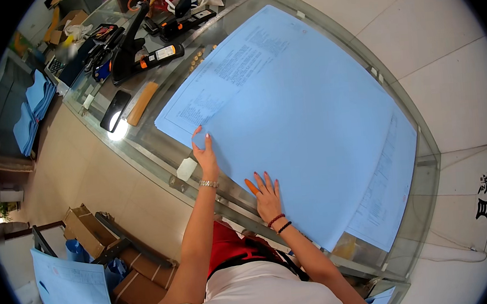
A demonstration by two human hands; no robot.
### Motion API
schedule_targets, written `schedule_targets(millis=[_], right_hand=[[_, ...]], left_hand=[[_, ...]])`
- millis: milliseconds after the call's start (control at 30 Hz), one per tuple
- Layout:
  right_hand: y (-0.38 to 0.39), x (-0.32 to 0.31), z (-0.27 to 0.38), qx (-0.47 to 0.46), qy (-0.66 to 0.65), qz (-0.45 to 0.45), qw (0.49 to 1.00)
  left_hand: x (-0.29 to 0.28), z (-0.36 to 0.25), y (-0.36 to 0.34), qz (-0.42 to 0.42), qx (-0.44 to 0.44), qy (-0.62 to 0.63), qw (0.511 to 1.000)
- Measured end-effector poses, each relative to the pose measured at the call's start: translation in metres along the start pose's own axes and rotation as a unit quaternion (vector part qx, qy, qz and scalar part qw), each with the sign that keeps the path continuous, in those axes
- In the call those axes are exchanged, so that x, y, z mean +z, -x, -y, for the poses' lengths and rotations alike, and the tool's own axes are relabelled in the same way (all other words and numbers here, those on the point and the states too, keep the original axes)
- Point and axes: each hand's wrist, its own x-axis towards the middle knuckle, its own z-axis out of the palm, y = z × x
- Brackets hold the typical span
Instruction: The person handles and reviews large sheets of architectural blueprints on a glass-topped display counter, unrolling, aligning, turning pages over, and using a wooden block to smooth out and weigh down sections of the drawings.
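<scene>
Our blueprint sheet [310, 129] looks folded over, creasing perhaps remaining; our right hand [267, 202] spreads flat; whether our left hand [207, 158] pinches, we can't tell.

The location is an office or print-shop workroom; which of the two cannot be determined. Indicators: large blue sheets [304, 124], printed with text blocks and ruled frames, spread at the centre of a glass-topped table [428, 152]; heavy-duty black staplers [126, 55] grouped at 11 o'clock; folded blue paper [39, 94] at 10 o'clock; cardboard boxes [89, 230] at 8 o'clock; pale floor tiles [400, 31] at 2 o'clock.
</scene>
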Motion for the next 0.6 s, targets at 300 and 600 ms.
schedule_targets(millis=[300, 600], right_hand=[[-0.002, -0.010, -0.028, -0.020, -0.040, 0.068, 0.997], [0.132, -0.065, -0.180, 0.114, 0.093, 0.117, 0.982]], left_hand=[[0.001, 0.016, -0.011, -0.057, 0.043, -0.115, 0.991], [0.002, 0.021, -0.017, -0.096, 0.005, -0.156, 0.983]])
